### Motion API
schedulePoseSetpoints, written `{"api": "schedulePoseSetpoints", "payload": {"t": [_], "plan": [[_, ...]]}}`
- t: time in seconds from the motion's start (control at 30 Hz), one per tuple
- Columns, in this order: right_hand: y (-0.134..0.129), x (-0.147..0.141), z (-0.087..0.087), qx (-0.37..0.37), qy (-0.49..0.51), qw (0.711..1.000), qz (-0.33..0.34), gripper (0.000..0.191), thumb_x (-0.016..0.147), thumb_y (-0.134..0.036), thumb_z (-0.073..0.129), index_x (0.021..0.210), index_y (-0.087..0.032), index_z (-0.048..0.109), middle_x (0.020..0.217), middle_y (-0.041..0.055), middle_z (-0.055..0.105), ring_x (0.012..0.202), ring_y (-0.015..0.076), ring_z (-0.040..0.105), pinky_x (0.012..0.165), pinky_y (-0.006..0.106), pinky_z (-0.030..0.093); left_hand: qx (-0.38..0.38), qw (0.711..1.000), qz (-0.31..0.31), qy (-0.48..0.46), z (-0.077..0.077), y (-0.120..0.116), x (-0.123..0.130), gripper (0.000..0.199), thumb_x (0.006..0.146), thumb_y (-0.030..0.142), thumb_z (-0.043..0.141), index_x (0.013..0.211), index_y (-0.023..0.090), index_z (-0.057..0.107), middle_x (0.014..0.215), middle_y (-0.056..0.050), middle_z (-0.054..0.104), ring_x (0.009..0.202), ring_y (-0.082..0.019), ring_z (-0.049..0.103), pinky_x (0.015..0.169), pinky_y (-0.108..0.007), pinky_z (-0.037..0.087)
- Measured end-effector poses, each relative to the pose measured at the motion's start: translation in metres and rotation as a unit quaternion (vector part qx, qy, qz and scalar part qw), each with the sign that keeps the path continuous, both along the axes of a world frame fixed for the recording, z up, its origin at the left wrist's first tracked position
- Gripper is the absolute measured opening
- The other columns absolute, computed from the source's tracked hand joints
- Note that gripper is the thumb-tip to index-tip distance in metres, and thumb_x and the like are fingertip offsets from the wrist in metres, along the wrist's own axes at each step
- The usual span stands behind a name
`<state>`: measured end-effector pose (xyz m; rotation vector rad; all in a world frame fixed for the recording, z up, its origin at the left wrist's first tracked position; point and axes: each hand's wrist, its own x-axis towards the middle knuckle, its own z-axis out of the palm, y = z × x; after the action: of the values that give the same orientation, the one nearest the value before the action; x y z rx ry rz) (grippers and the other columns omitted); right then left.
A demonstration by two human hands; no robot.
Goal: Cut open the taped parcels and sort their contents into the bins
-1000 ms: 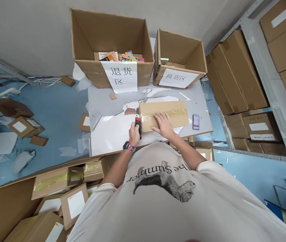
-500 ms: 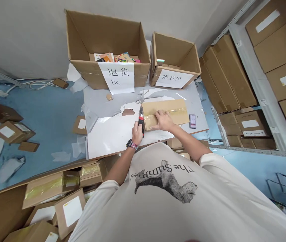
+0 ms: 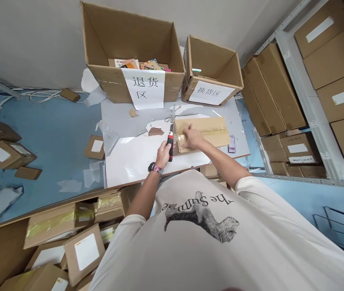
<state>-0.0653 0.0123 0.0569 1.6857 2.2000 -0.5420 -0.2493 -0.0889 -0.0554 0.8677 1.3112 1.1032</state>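
Note:
A long brown cardboard box (image 3: 212, 129) with clear tape along its top lies on the white table (image 3: 123, 161). My left hand (image 3: 163, 154) is wrapped round the red and black handle of a utility knife (image 3: 170, 141), upright beside the box's left end. My right hand (image 3: 192, 136) grips the box near that same end, its fingertips pressed at the top seam. The fingers of the right hand are bent, and the thumb is low at the near edge.
Two open cartons with paper signs, a larger one (image 3: 105, 83) and a smaller one (image 3: 187, 91), stand at the table's back. A phone (image 3: 231, 144) lies right of the box. Torn paper (image 3: 155, 128) is left of it. Several parcels (image 3: 85, 252) fill the lower left.
The box has shifted slightly right. My right hand has bent its fingers more at the seam, and the knife in my left hand has moved slightly right and up.

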Motion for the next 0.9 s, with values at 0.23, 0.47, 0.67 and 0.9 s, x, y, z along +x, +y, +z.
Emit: {"api": "schedulePoseSetpoints", "payload": {"t": [0.23,0.47,0.67,0.9], "plan": [[-0.003,0.011,-0.010,0.017,0.021,1.000,-0.009,0.077,0.071,-0.059,0.113,0.128,-0.025,0.075,0.199,0.0213,0.026,0.135,0.0438,0.080,0.115,0.057,0.065,-0.056,0.995,-0.030,0.072,0.009,-0.028,-0.031,0.026,0.104,0.052,0.064,0.097,0.026,0.062,0.083,-0.001,0.079,0.064,-0.019,0.073,0.068,-0.031,0.057],[0.003,0.011,-0.005,0.016,0.023,1.000,-0.013,0.068,0.073,-0.056,0.112,0.119,-0.023,0.074,0.197,0.0243,0.031,0.139,0.0432,0.080,0.114,0.055,0.065,-0.014,0.983,-0.091,0.160,0.025,-0.028,-0.040,0.024,0.106,0.044,0.058,0.109,0.027,0.075,0.077,0.002,0.075,0.058,-0.021,0.070,0.072,-0.035,0.054],[0.004,0.012,-0.006,0.022,0.035,0.999,-0.008,0.064,0.076,-0.055,0.110,0.118,-0.024,0.073,0.195,0.0243,0.036,0.141,0.0432,0.078,0.116,0.056,0.064,0.012,0.962,-0.122,0.244,0.033,-0.023,-0.050,0.026,0.105,0.044,0.064,0.116,0.031,0.083,0.072,0.000,0.075,0.063,-0.026,0.068,0.071,-0.036,0.045],[0.006,0.016,-0.006,0.023,0.053,0.998,0.001,0.048,0.090,-0.053,0.097,0.121,-0.024,0.075,0.192,0.0223,0.042,0.143,0.0450,0.077,0.115,0.059,0.064,0.035,0.939,-0.143,0.310,0.035,-0.014,-0.062,0.024,0.104,0.043,0.067,0.110,0.032,0.087,0.077,-0.005,0.078,0.072,-0.030,0.068,0.070,-0.036,0.038]]}}
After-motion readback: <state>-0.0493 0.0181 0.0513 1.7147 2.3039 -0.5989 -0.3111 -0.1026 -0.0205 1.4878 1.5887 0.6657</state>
